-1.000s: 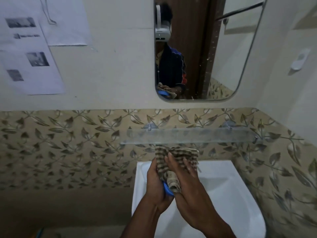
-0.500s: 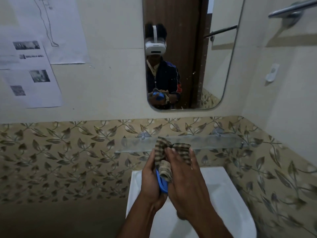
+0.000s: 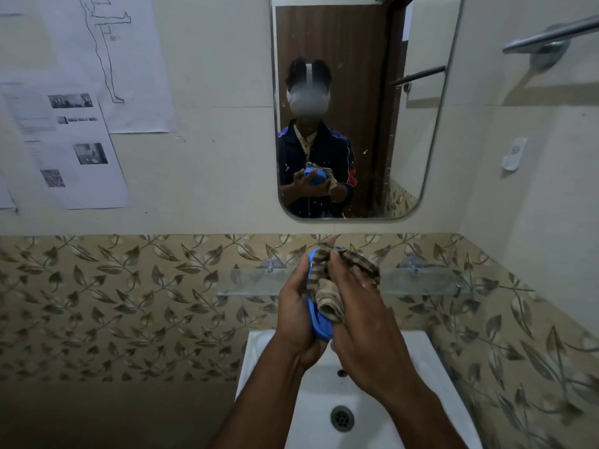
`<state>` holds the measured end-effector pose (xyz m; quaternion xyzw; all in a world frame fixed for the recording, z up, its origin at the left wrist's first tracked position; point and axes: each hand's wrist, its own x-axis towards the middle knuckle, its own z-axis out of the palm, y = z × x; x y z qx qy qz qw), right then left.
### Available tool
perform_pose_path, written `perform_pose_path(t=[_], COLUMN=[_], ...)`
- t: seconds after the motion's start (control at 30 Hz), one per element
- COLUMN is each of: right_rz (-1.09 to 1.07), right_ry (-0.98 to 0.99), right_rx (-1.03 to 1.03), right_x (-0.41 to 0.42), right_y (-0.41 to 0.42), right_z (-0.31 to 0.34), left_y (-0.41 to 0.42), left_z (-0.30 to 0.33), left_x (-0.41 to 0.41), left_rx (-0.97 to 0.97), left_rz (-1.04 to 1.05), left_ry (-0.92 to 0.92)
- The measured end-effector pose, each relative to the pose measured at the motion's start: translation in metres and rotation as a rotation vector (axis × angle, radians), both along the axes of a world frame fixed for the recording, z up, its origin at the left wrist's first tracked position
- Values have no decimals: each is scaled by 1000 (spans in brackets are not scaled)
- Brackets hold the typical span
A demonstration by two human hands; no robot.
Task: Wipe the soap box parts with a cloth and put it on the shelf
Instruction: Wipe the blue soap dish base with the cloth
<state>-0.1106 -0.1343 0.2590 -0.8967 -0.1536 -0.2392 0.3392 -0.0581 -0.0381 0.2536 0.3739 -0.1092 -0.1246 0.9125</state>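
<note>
Comparing this moment with the one half a second before, the hands and what they hold are seen raised further against the leaf-patterned tiles (image 3: 97, 296), so that the top of the cloth (image 3: 327, 296) now stands above the glass shelf (image 3: 246, 281) rather than level with it, and more of the white sink (image 3: 269, 358) with its drain (image 3: 342, 417) has come into sight below the forearms. More of the blue soap box part (image 3: 319, 322) is uncovered than before: its edge now shows both at the top, beside the cloth, and along the lower left, under the hanging end of the cloth. The part is held on edge in the left hand (image 3: 296, 314), whose palm and fingers are curled round its back, the thumb lying along the near rim. The brown striped cloth is pressed into the part by the right hand (image 3: 363, 315), whose fingers (image 3: 337, 270) are laid flat and close together over the cloth, closed upon it; the cloth lies between these fingers and the blue plastic, and one bunched end hangs down past the palm. Part, cloth and both hands are held above the sink and in front of the shelf, not touching it. In the mirror (image 3: 418, 140) the same grip is reflected from the front, the blue part showing between the two hands. Printed sheets (image 3: 74, 147) are fixed to the wall at the left.
</note>
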Motion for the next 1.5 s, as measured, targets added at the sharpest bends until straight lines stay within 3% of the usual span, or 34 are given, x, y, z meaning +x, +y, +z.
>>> perform_pose_path(t=[0.1, 0.23, 0.37, 0.53, 0.73, 0.9, 1.17, 1.33, 1.5], right_rz=[145, 184, 169, -145, -433, -202, 210, 171, -161], right_ry=[4, -26, -224, -258, -226, -155, -192, -257, -323], right_rx=[13, 38, -61, -268, -273, -45, -49, -172, -262], right_x=[-5, -17, 0, 30, 12, 9, 10, 19, 28], right_y=[-10, -19, -20, -16, -4, -2, -31, -38, -30], right_z=[-10, -16, -2, 21, 16, 34, 8, 23, 47], left_y=[5, 8, 1, -9, -11, -13, -4, -13, -21], left_z=[7, 18, 21, 22, 34, 24, 39, 38, 46], left_x=[11, 23, 24, 19, 17, 16, 27, 28, 26], left_rx=[-7, -63, -86, -4, 66, 101, 57, 12, 63], left_rz=[-3, -10, -1, 41, 94, 70, 53, 65, 120], left_ry=[-16, -43, -40, -38, -108, -88, -116, -104, -182])
